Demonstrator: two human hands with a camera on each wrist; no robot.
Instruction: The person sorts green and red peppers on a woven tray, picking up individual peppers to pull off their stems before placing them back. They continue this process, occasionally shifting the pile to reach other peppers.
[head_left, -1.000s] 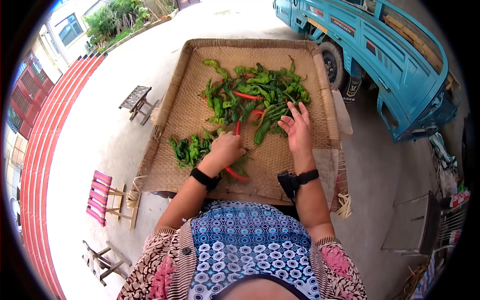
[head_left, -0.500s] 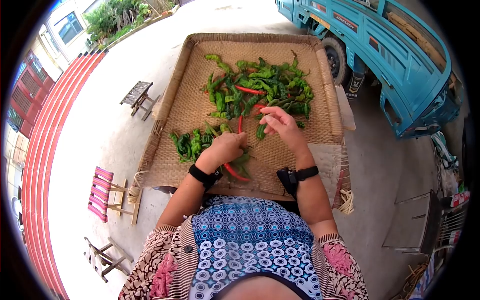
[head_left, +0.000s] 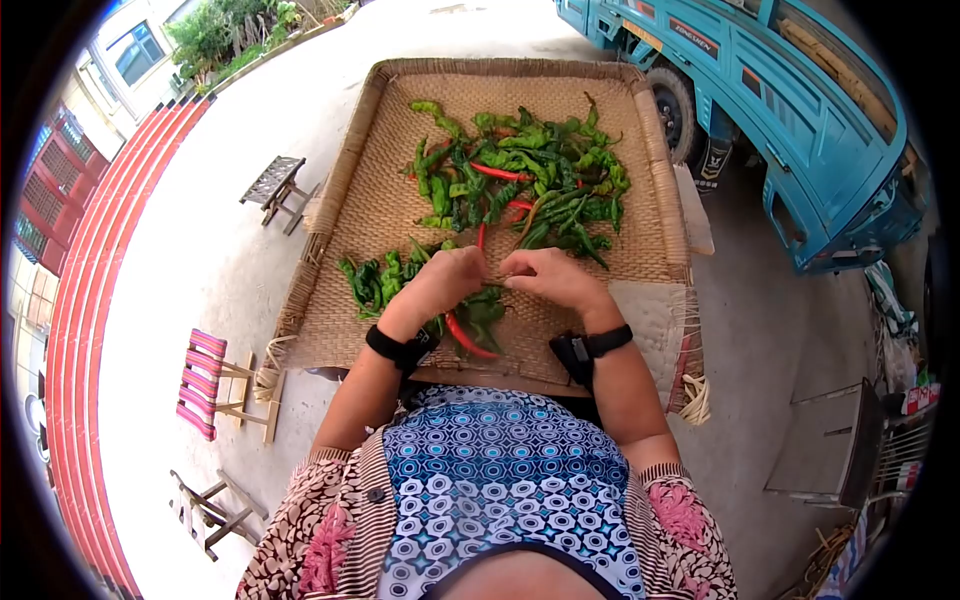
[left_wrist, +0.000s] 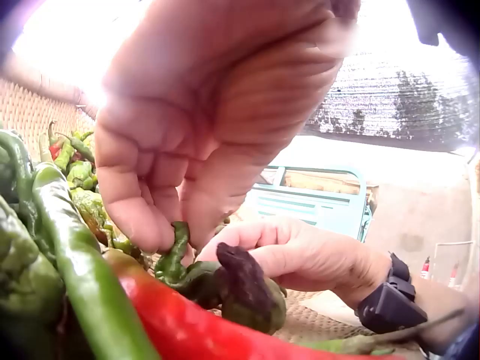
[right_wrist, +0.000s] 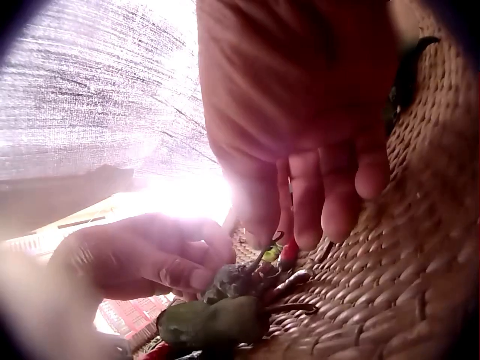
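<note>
My left hand (head_left: 440, 285) is low over the near part of a woven tray (head_left: 335, 190), its thumb and fingers pinching a dark green pepper (left_wrist: 174, 259). Close on its right, my right hand (head_left: 558, 278) hangs with fingers pointing down, the thumb tip right by a thin pepper stem (right_wrist: 264, 253). Below the hands lie a dull green pepper (right_wrist: 217, 322) and a long red pepper (head_left: 468, 338). Left of the left hand is a small heap of green peppers (head_left: 372, 287). A larger pile of peppers (head_left: 535, 165), mostly green with some red, spreads farther up the tray.
A pale patch (head_left: 645, 325) covers the tray's near right corner. A blue cargo vehicle (head_left: 790, 120) stands beyond the right side. Small folding stools (head_left: 205, 385) stand on the ground to the left. Red-edged steps (head_left: 95, 330) are farther left.
My right hand has come from the large pile, down and left to beside the left hand, its raised fingers now pointing down. The left hand stays nearly in place.
</note>
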